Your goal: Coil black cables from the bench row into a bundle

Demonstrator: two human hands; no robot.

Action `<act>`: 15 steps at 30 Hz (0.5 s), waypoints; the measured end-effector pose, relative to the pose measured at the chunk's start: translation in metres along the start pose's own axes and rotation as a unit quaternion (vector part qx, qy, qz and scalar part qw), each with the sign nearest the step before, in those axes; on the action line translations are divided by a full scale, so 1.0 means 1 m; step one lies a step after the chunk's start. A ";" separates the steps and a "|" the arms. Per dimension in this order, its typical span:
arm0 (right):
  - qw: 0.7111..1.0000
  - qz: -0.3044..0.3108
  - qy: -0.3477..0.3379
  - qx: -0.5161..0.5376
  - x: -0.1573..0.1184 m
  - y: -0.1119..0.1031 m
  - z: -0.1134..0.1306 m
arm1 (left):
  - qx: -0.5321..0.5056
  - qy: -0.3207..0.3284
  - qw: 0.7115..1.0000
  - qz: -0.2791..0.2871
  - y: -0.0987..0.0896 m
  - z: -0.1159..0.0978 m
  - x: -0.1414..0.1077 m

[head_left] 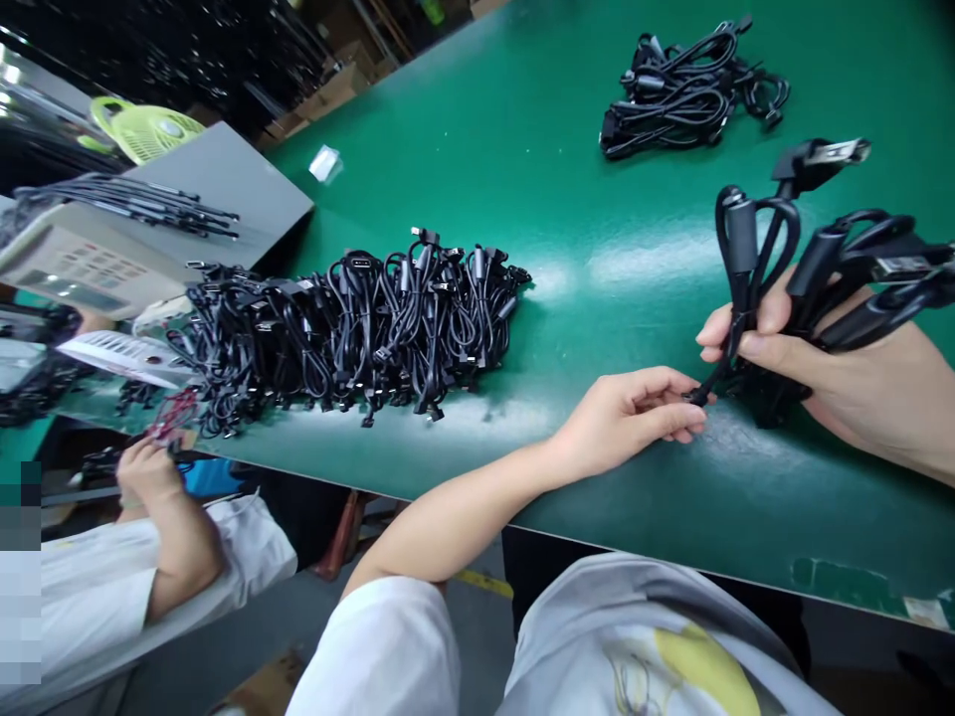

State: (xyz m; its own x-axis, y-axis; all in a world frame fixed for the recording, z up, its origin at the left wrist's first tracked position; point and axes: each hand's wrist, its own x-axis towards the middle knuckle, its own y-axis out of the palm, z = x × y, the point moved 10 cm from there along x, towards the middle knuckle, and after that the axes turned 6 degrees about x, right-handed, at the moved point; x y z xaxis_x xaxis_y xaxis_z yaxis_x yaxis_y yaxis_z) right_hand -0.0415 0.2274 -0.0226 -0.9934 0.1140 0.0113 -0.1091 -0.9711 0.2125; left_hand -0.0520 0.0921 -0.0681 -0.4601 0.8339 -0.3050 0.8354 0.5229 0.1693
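Several black USB cables (825, 259), coiled and bundled, are gripped in my right hand (880, 388) above the table. One coiled bundle (742, 234) stands up between its thumb and fingers, and a metal USB plug sticks out at the top. My left hand (627, 418) rests low over the table beside it, thumb and fingers pinched on the lower end of that bundle. A small pile of similar cables (678, 94) lies farther back. To the left, a long row of bundled cables (418, 318) spreads along the table.
The green table (552, 219) runs from left to right, its front edge close to my body. On the left are a grey box-shaped device (224, 189), a white fan-like object (126, 356) and a green fan (153, 129). A co-worker's hand (153, 472) holds thin red wires.
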 end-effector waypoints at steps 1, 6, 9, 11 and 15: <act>1.000 0.003 -0.005 -0.010 0.000 0.000 0.001 | 0.008 0.006 1.000 -0.011 -0.003 -0.001 0.000; 1.000 -0.001 -0.008 -0.017 0.001 0.000 0.003 | 0.066 0.032 0.996 -0.051 -0.013 -0.007 -0.002; 1.000 -0.007 -0.008 0.002 0.002 0.000 0.004 | 0.074 0.052 0.994 -0.055 -0.015 -0.010 -0.002; 1.000 -0.008 -0.009 0.001 0.002 0.001 0.005 | 0.080 0.059 0.993 -0.057 -0.015 -0.010 -0.001; 0.998 -0.011 -0.001 -0.063 -0.005 0.000 0.004 | 0.103 0.069 0.990 -0.063 -0.018 -0.008 0.000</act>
State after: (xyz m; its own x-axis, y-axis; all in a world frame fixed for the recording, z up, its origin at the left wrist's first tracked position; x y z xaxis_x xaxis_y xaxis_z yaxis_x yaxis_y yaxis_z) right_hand -0.0367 0.2274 -0.0182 -0.9907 0.1354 0.0105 -0.1340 -0.9871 0.0875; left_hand -0.0689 0.0840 -0.0635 -0.5889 0.7881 -0.1789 0.8061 0.5885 -0.0611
